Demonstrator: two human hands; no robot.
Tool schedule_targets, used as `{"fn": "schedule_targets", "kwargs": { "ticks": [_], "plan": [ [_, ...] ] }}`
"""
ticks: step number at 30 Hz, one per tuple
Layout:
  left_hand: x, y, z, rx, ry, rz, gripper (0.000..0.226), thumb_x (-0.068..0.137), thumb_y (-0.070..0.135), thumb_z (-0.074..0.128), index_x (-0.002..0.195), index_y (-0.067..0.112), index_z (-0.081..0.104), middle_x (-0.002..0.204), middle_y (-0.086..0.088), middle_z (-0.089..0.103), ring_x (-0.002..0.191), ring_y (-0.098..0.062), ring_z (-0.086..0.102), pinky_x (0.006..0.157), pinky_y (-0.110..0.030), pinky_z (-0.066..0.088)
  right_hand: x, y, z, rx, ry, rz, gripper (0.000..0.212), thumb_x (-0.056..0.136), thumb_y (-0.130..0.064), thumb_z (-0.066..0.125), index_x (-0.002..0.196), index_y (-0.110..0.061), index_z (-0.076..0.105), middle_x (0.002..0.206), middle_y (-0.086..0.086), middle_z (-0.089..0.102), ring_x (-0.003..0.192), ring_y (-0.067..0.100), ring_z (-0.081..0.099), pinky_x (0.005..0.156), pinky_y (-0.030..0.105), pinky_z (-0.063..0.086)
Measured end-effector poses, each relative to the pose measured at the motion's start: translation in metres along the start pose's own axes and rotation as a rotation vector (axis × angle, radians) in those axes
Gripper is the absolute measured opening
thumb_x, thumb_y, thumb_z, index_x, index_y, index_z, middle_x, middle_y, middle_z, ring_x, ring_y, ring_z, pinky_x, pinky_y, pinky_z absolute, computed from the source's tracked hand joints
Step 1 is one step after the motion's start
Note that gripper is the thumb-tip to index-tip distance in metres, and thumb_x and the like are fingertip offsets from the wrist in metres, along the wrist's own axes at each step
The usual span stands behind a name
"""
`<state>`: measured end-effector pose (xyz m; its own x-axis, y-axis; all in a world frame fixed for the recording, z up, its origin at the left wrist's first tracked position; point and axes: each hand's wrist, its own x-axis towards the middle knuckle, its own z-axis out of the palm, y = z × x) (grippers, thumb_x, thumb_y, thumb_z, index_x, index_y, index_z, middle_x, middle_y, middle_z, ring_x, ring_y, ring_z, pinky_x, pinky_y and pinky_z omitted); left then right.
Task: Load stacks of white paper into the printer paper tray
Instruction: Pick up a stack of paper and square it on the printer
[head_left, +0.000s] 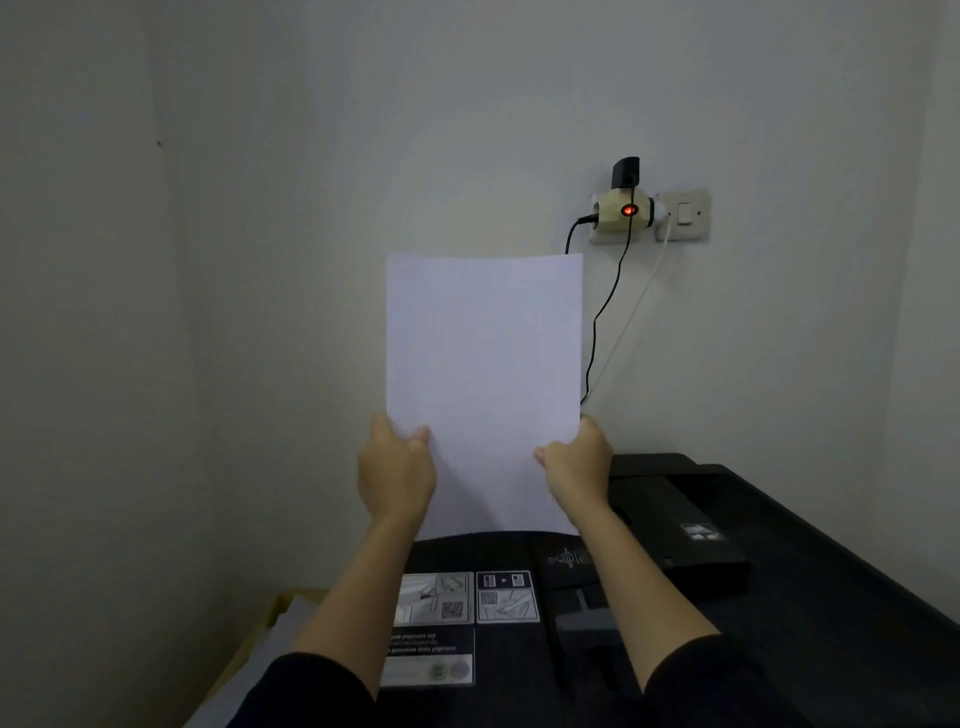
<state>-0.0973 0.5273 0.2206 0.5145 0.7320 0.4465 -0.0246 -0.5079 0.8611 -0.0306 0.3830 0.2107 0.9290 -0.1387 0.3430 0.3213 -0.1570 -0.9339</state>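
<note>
A stack of white paper (483, 364) stands upright in front of the wall, its lower edge down at the rear of the black printer (779, 597). My left hand (397, 470) grips the stack's left edge low down, thumb on the front. On the right edge, at about the same height, my right hand (576, 462) grips it the same way. The paper's bottom edge is hidden behind the printer's back rim, so I cannot tell how deep it sits in the tray.
A wall socket with an adapter (626, 210), red light on, sits above right of the paper, with cables hanging down. Instruction stickers (467, 597) lie on the printer lid. More white sheets in a yellowish box (275, 623) are at lower left.
</note>
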Motion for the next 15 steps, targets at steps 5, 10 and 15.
{"fn": "schedule_targets", "kwargs": {
  "ticks": [5, 10, 15],
  "plan": [
    [0.012, 0.004, -0.013, 0.275, -0.171, -0.117, 0.033, 0.092, 0.011, 0.045, 0.116, -0.009, 0.056, 0.119, -0.024, 0.060, 0.108, -0.039, 0.058, 0.083, -0.039, 0.046, -0.001, -0.007, -0.001, -0.055, -0.109, 0.255, 0.015, 0.084, 0.002, 0.045, 0.072, -0.007, 0.043, 0.078, 0.009, 0.060, 0.074, 0.024, 0.066, 0.058, 0.024, 0.040],
    [0.000, -0.024, -0.019, 0.523, -0.445, -0.194, 0.036, 0.095, 0.011, 0.037, 0.121, -0.007, 0.054, 0.126, -0.019, 0.057, 0.117, -0.035, 0.055, 0.093, -0.036, 0.044, -0.014, -0.001, 0.002, -0.441, -0.377, 0.344, 0.028, 0.086, -0.008, 0.064, 0.107, 0.007, 0.056, 0.100, 0.011, 0.059, 0.091, 0.024, 0.059, 0.070, 0.024, 0.049],
    [-0.016, -0.039, -0.019, 0.746, -0.540, -0.159, 0.023, 0.095, 0.014, 0.039, 0.094, 0.005, 0.060, 0.116, -0.014, 0.059, 0.107, -0.027, 0.058, 0.082, -0.030, 0.044, -0.029, 0.007, 0.008, -0.804, -0.517, 0.280, 0.018, 0.080, -0.012, 0.069, 0.091, -0.004, 0.057, 0.079, 0.006, 0.053, 0.094, 0.025, 0.059, 0.065, 0.029, 0.046]
  ]
}}
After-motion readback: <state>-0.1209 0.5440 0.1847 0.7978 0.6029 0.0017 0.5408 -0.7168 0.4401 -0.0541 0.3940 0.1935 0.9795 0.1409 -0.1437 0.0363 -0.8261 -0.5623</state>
